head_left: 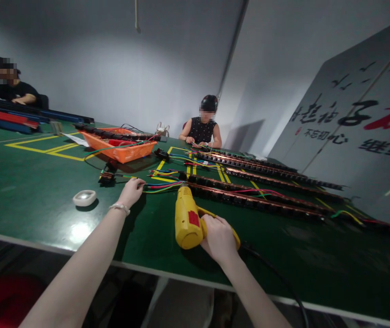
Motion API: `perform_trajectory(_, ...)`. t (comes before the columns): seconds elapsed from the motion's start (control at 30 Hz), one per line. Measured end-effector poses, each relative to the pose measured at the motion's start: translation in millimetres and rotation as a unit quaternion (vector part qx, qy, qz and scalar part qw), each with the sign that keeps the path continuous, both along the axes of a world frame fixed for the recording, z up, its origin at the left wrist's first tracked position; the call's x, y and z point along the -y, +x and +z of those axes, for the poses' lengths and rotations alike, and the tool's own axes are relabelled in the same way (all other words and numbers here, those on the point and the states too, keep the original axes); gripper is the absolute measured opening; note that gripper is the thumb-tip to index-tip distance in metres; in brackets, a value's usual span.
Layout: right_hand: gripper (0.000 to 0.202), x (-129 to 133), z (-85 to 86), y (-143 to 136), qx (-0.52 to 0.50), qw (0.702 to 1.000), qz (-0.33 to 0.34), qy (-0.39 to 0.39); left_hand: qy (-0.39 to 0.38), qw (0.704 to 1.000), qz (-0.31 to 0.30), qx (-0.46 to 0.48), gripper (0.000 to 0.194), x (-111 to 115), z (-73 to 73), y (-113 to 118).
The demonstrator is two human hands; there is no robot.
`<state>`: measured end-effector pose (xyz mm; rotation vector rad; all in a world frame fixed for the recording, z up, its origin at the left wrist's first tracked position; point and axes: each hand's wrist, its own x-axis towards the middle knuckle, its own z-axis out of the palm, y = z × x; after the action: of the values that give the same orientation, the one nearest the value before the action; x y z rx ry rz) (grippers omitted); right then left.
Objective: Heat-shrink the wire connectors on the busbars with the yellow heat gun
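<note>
My right hand (218,238) grips the handle of a yellow heat gun (186,218) with a red label, its nozzle aimed at a bundle of red, green and yellow wires (162,186). My left hand (131,190), a bracelet on its wrist, pinches those wires at their left end on the green table (27,191). The wires run from a long black power strip (249,200) that lies to the right. A black cord (277,273) trails from the gun toward the table's near edge.
Several more long black strips (266,171) lie across the table. An orange basket (121,148) of parts stands behind my left hand, a white tape roll (84,197) to its left. One person sits across the table, another at far left beside red and blue rails (7,119).
</note>
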<state>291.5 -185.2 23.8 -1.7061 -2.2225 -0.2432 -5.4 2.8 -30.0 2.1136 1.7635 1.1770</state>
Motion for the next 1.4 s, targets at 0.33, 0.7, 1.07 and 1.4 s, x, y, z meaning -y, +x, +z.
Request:
perform_trajectory(0.33,0.022,3.8,-9.5,-21.5,0.020,0.999,-0.007,0.025,-0.108,0.983,0.120,-0.085,0.037,9.3,15.4,3.9)
perform_trajectory(0.7,0.031,2.2,-15.9,-88.8,0.042,0.998,0.033,0.024,-0.067,0.992,0.079,0.072,0.027,5.6,11.6,3.6)
perform_trajectory(1.07,0.029,-9.3,-8.4,-104.9,0.044,0.995,0.093,0.005,-0.002,0.976,0.030,0.217,0.031,10.5,20.1,5.2)
perform_trajectory(1.4,0.022,-24.7,-6.6,-62.4,0.049,0.994,0.100,0.012,-0.019,0.964,-0.022,0.265,0.029,2.9,13.3,3.5)
